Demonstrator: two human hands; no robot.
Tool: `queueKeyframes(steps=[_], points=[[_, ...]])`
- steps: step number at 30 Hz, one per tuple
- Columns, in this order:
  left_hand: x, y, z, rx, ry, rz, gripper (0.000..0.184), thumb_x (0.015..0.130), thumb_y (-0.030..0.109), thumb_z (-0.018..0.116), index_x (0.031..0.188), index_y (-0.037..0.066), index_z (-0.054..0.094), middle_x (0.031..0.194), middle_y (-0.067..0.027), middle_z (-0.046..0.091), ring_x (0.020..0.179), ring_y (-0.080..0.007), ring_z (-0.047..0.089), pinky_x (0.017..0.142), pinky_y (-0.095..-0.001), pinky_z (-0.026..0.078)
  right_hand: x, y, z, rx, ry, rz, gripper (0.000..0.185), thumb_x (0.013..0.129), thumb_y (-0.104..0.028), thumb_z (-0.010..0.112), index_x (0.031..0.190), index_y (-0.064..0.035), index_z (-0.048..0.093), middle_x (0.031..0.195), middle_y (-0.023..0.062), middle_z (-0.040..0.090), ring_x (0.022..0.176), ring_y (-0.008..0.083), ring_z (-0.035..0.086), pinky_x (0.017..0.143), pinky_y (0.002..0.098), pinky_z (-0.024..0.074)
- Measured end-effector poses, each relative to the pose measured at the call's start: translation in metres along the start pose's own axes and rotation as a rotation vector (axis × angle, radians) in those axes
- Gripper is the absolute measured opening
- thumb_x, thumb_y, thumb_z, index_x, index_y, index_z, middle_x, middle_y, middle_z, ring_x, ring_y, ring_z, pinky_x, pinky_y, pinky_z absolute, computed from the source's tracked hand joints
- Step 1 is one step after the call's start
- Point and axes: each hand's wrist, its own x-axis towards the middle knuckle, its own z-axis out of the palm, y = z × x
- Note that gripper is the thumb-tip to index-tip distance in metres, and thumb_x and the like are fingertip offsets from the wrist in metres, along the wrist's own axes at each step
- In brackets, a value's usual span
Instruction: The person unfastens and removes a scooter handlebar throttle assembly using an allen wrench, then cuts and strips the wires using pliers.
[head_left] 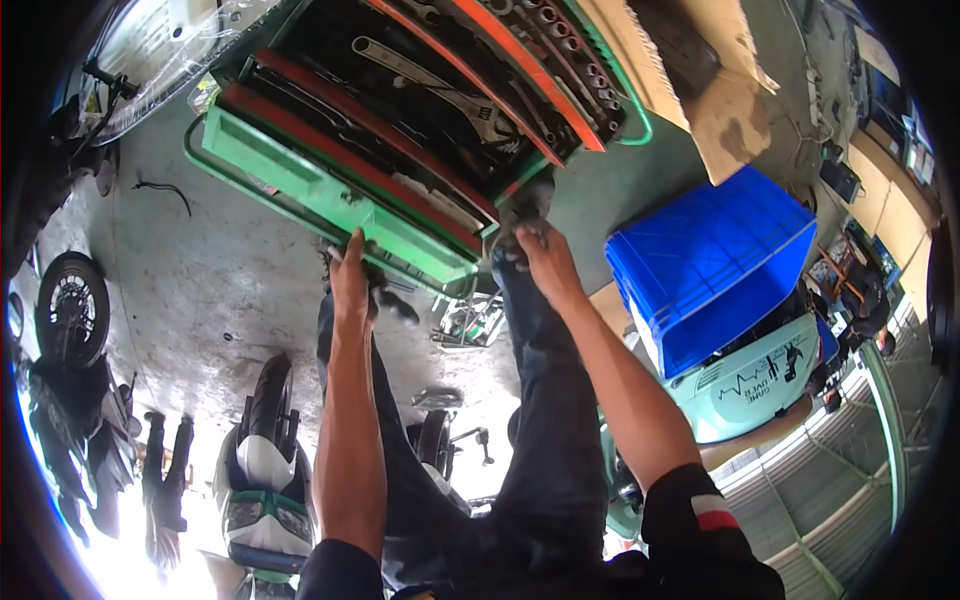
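Note:
An opened green metal toolbox (pixel 300 165) with red-edged trays lies in front of me, full of tools. A large adjustable wrench (pixel 440 90) rests in its middle section. My left hand (pixel 350 280) is closed at the near green edge, thumb up against it; a small grey piece shows beside the fingers, and what they grip is not clear. My right hand (pixel 540 258) is closed just off the toolbox's right corner, over my dark trouser leg. Its fingertips look dark and blurred, and whatever they hold is hidden.
Right of me are a blue plastic crate (pixel 720 265) and a mint-green scooter panel (pixel 750 385). An opened cardboard box (pixel 735 125) stands above the crate. Motorcycles stand behind, including a white and green one (pixel 265 480). Small metal parts (pixel 470 320) lie between my legs.

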Motion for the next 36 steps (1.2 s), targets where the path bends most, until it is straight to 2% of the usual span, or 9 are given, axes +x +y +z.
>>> queueKeyframes(steps=[4,7,12,20,23,25,31,33,36], points=[[0.035,-0.006,-0.016,0.041,0.096,-0.023,0.029,0.093,0.031,0.062,0.100,0.003,0.060,0.078,-0.0034,0.059,0.055,-0.0117,0.052,0.047,-0.0268,0.040,0.144,0.033,0.019,-0.310,0.157,-0.166,0.027,0.090,-0.025,0.060,0.096,0.0008,0.064,0.079,0.0167,0.068,0.075,0.0273,0.068,0.071,0.0392,0.0506],[0.033,-0.005,-0.011,0.081,0.144,-0.023,0.027,0.092,0.032,0.062,0.097,0.005,0.063,0.076,-0.0026,0.060,0.056,-0.0122,0.052,0.050,-0.0266,0.039,0.188,0.027,0.027,-0.185,0.180,-0.066,0.020,0.089,-0.015,0.059,0.100,-0.0005,0.066,0.080,0.0101,0.068,0.062,0.0203,0.067,0.063,0.0324,0.0532],[0.041,0.004,-0.002,0.089,0.187,-0.041,0.027,0.090,0.032,0.064,0.098,0.006,0.060,0.075,-0.0018,0.058,0.057,-0.0112,0.052,0.049,-0.0266,0.038,0.215,0.002,0.043,0.299,0.190,0.126,0.035,0.089,-0.010,0.059,0.123,-0.0015,0.052,0.105,0.0100,0.062,0.088,0.0201,0.066,0.071,0.0366,0.0568],[0.051,0.001,-0.005,0.134,0.251,-0.076,0.033,0.088,0.033,0.066,0.102,0.005,0.055,0.075,-0.0049,0.058,0.054,-0.0135,0.053,0.048,-0.0279,0.041,0.276,0.042,0.067,0.441,0.520,-0.055,0.060,0.080,-0.011,0.068,0.134,-0.0067,0.044,0.125,0.0089,0.054,0.111,0.0237,0.054,0.092,0.0413,0.0487],[0.046,0.005,0.003,0.215,0.286,-0.066,0.034,0.089,0.034,0.064,0.104,0.005,0.054,0.074,-0.0049,0.058,0.055,-0.0143,0.053,0.048,-0.0282,0.041,0.270,0.042,0.080,0.620,0.571,-0.050,0.070,0.076,0.002,0.063,0.141,-0.0021,0.036,0.140,0.0103,0.045,0.128,0.0217,0.044,0.111,0.0334,0.0286],[0.043,0.010,0.003,0.251,0.256,-0.145,0.049,0.089,0.032,0.064,0.123,-0.001,0.051,0.099,-0.0089,0.059,0.065,-0.0182,0.056,0.051,-0.0304,0.046,0.289,0.056,0.075,0.703,0.534,0.061,0.068,0.079,0.001,0.062,0.141,-0.0023,0.036,0.141,0.0093,0.045,0.128,0.0201,0.044,0.111,0.0331,0.0295],[0.052,0.006,-0.012,0.029,0.209,-0.177,0.043,0.091,0.034,0.064,0.115,0.000,0.054,0.093,-0.0078,0.058,0.054,-0.0133,0.049,0.045,-0.0289,0.041,0.285,0.045,0.066,0.709,0.467,0.119,0.063,0.084,-0.011,0.064,0.140,0.0011,0.040,0.135,0.0100,0.052,0.122,0.0207,0.050,0.105,0.0326,0.0346],[0.052,0.003,-0.009,-0.018,0.210,-0.171,0.037,0.091,0.033,0.064,0.110,0.003,0.055,0.087,-0.0059,0.056,0.052,-0.0127,0.048,0.045,-0.0280,0.039,0.287,0.043,0.064,0.586,0.473,0.213,0.034,0.090,-0.021,0.060,0.119,-0.0033,0.056,0.108,0.0081,0.063,0.095,0.0203,0.061,0.084,0.0369,0.0486],[0.052,0.000,-0.006,-0.028,0.229,-0.099,0.030,0.091,0.033,0.065,0.101,0.006,0.056,0.074,-0.0015,0.051,0.049,-0.0115,0.045,0.043,-0.0261,0.035,0.311,0.058,0.074,0.445,0.318,0.169,0.027,0.093,-0.025,0.058,0.108,-0.0033,0.063,0.091,0.0077,0.067,0.077,0.0199,0.066,0.069,0.0359,0.0538]])
